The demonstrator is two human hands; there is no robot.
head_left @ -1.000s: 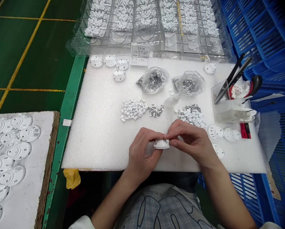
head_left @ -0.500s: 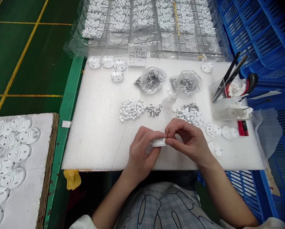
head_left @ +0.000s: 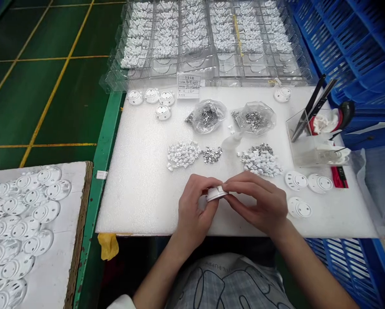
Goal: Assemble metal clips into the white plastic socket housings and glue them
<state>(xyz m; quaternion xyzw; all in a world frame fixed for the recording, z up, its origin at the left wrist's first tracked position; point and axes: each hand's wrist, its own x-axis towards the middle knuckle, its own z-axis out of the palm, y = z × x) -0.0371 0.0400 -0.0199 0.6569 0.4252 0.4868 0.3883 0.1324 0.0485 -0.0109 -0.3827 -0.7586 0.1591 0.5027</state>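
Note:
Between my two hands is a round white plastic part [head_left: 215, 194], tilted, above the front of the white foam board [head_left: 140, 189]. My left hand [head_left: 197, 210] grips its left side between thumb and fingers. The fingertips of my right hand [head_left: 259, 199] press at its right edge; whether a tiny piece sits between them is hidden. Beyond my hands lie a pile of small white pieces [head_left: 182, 154], a pile of small metal pieces [head_left: 211, 155] and a second white pile [head_left: 261, 163]. A translucent squeeze bottle [head_left: 231, 142] stands between the piles.
Two plastic bags [head_left: 209, 118] of metal pieces lie farther back, before clear trays [head_left: 166, 73] and a paper label [head_left: 188, 86]. At right stand a clear tool holder [head_left: 303, 152] and blue crates [head_left: 350, 56]. More round white parts [head_left: 299, 207] lie right; a cardboard-edged board [head_left: 59, 240] holds several.
The view has shifted, so the table sits lower and farther right. The white part has been tipped up, and my right fingers have moved from a pinch above it to its right edge.

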